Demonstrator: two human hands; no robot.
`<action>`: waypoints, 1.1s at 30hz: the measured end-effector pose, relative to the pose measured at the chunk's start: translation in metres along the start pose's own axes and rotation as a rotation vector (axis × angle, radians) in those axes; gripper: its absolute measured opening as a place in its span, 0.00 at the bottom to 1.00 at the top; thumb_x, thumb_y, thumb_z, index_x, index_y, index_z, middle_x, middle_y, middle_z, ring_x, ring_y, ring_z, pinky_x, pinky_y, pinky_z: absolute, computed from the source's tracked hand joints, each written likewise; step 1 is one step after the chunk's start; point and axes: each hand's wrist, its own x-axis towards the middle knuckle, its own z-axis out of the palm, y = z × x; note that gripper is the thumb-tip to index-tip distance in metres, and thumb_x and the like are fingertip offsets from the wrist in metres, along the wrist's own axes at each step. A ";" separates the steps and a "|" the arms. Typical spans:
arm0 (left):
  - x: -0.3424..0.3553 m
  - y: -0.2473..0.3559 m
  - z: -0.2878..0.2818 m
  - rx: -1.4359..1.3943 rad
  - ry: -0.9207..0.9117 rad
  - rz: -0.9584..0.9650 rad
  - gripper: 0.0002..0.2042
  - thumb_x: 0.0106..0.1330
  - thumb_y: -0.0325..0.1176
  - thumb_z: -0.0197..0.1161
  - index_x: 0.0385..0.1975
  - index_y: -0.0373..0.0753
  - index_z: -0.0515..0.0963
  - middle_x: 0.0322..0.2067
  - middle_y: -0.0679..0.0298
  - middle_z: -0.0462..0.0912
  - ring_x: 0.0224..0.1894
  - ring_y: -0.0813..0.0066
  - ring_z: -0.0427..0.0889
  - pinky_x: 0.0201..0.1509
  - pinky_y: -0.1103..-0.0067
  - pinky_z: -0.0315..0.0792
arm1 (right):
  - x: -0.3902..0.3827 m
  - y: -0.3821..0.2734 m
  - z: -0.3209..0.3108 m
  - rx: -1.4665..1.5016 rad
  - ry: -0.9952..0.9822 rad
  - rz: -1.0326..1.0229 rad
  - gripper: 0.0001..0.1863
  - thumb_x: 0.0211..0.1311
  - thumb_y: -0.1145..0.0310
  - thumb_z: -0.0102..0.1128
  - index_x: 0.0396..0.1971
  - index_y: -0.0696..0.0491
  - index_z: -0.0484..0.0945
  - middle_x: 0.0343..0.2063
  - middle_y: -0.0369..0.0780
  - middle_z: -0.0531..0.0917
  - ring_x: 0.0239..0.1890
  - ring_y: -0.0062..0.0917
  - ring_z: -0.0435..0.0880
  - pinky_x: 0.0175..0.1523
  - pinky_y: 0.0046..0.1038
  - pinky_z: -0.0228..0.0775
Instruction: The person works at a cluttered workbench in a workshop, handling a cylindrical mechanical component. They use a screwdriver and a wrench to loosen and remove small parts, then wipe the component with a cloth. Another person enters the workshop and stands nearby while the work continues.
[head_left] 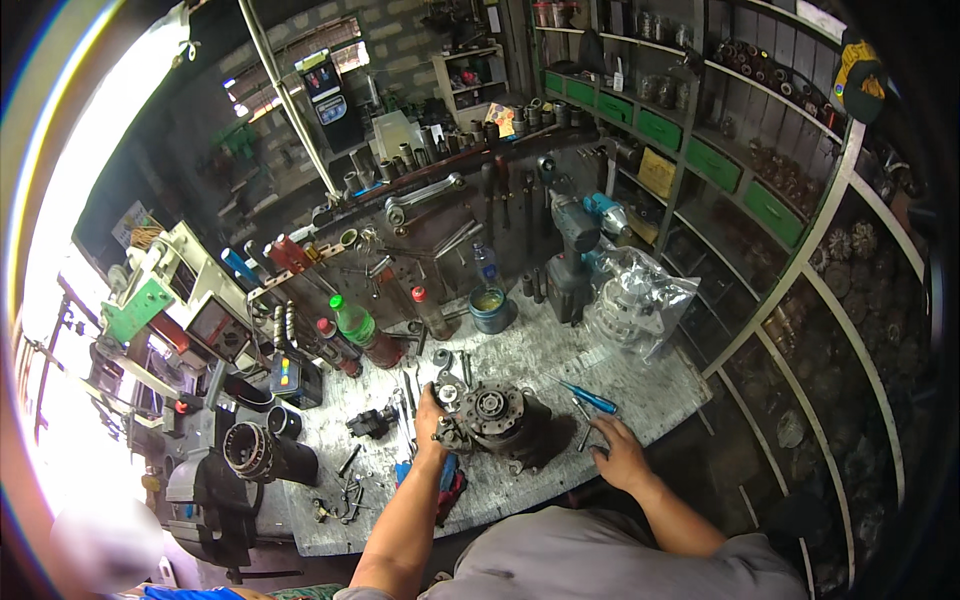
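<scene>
A dark round machine part (505, 425) with a flanged, bolt-holed top stands upright on the worn metal worktable (640, 395). My left hand (431, 420) grips its left side, by a smaller metal fitting; some of the fingers are hidden. To the right of the part, my right hand (620, 455) rests low over the table with its fingers apart. Just by those fingertips lies a slim metal tool (583, 428). A blue-handled screwdriver (590, 397) lies a little farther off. Beneath my left wrist is a red and blue cloth or glove (450, 490), partly covered.
Bottles, one with a green cap (355, 322), stand at the back left, with a blue tub (489, 311) nearby. At the back right are a cordless impact wrench (575, 255) and a plastic-bagged part (640, 300). Loose bolts (350, 497) and a dark cylindrical housing (265, 453) sit left.
</scene>
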 end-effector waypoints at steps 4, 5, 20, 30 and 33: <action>0.012 -0.013 0.025 0.081 -0.071 0.012 0.46 0.63 0.43 0.78 0.78 0.29 0.64 0.71 0.37 0.75 0.73 0.39 0.76 0.78 0.62 0.70 | 0.009 0.007 -0.016 -0.022 -0.003 0.004 0.31 0.61 0.72 0.75 0.66 0.51 0.80 0.69 0.47 0.79 0.71 0.49 0.77 0.75 0.44 0.71; 0.010 -0.012 0.027 0.098 -0.083 0.024 0.45 0.64 0.43 0.77 0.78 0.30 0.64 0.72 0.37 0.74 0.74 0.39 0.75 0.78 0.62 0.70 | 0.012 0.009 -0.019 -0.018 -0.008 0.010 0.31 0.61 0.74 0.75 0.66 0.52 0.81 0.69 0.48 0.79 0.71 0.49 0.78 0.75 0.43 0.71; -0.128 0.080 -0.096 -0.439 0.395 -0.038 0.27 0.68 0.19 0.65 0.68 0.29 0.76 0.64 0.49 0.83 0.68 0.60 0.82 0.74 0.67 0.74 | 0.088 -0.055 -0.037 0.313 -0.171 -0.163 0.31 0.63 0.76 0.75 0.67 0.55 0.79 0.64 0.51 0.84 0.68 0.50 0.83 0.72 0.41 0.76; -0.121 0.160 -0.112 -0.332 0.129 0.240 0.26 0.64 0.27 0.76 0.63 0.31 0.82 0.62 0.49 0.85 0.64 0.58 0.86 0.70 0.67 0.79 | 0.087 -0.126 -0.031 0.379 -0.257 -0.358 0.41 0.61 0.69 0.80 0.73 0.61 0.71 0.66 0.57 0.81 0.69 0.50 0.82 0.73 0.42 0.76; -0.115 0.163 -0.117 -0.260 0.114 0.239 0.26 0.62 0.25 0.77 0.62 0.32 0.83 0.60 0.51 0.87 0.61 0.62 0.88 0.68 0.69 0.81 | 0.080 -0.131 -0.027 0.346 -0.253 -0.327 0.43 0.61 0.68 0.80 0.74 0.62 0.69 0.67 0.59 0.79 0.70 0.52 0.81 0.75 0.43 0.74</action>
